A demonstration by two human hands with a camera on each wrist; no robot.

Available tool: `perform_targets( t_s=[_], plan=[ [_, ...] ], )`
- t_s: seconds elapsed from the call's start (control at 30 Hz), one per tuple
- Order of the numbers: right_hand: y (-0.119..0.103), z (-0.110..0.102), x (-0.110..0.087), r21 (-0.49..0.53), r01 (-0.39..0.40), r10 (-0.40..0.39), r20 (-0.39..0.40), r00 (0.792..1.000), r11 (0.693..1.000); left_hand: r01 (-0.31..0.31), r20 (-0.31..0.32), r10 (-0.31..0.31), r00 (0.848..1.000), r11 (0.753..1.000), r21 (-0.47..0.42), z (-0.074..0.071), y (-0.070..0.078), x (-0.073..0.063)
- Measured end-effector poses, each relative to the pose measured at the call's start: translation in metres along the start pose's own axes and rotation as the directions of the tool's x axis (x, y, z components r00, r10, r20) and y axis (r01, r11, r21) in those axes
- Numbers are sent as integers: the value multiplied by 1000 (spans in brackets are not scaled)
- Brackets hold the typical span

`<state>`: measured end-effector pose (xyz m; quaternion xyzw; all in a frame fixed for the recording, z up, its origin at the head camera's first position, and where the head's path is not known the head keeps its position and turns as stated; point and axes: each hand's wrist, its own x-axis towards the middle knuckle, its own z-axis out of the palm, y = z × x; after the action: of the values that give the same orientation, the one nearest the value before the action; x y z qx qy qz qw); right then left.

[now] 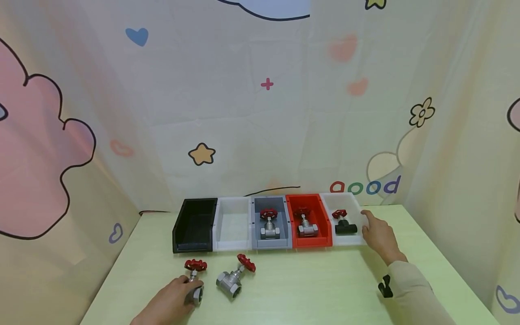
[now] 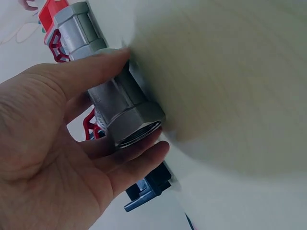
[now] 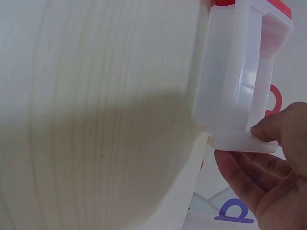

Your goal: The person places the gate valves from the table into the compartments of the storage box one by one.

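My left hand (image 1: pixel 172 298) grips the metal body of a valve with a red handwheel (image 1: pixel 196 265) near the table's front left. In the left wrist view, thumb and fingers curl round the silver valve (image 2: pixel 129 115), its threaded end facing out. Just to its right a similar valve (image 1: pixel 229 283) lies tilted on the table. My right hand (image 1: pixel 381 235) holds the outer side wall of the rightmost white bin (image 1: pixel 337 203). In the right wrist view, the thumb and fingers pinch the rim of that translucent bin (image 3: pixel 225 96). A black-bodied valve (image 1: pixel 345 228) with a red wheel sits inside it.
A row of joined bins runs along the back: black (image 1: pixel 195 225), white (image 1: pixel 233 225), grey (image 1: pixel 260 243), red (image 1: pixel 325 221) and the rightmost white one. Silver valves stand in the grey and red bins. A printed curtain (image 1: pixel 243 113) hangs behind the table (image 1: pixel 308 289).
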<state>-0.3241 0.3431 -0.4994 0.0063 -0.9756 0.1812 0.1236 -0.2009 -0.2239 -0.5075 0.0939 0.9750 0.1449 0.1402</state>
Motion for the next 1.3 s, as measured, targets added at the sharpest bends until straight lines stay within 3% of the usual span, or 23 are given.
perform_targets(
  t_s=[0.7,0.9,1.13,1.3],
  plan=[
    [-3,-1,-2,18,-25,24,37,999,1000,-29,-19,28,999,998,-61,1,-8,1],
    [-1,0,-1,19,-9,9,12,1000,1000,-48,-62,45,997,998,-45,-4,-7,-1],
    [0,-1,-1,26,-7,7,3,1000,1000,-114,-166,119,979,993,36,-17,-4,-6],
    [-2,-2,-1,30,-34,33,36,999,999,-159,-241,177,954,983,93,-28,-6,-10]
  ],
)
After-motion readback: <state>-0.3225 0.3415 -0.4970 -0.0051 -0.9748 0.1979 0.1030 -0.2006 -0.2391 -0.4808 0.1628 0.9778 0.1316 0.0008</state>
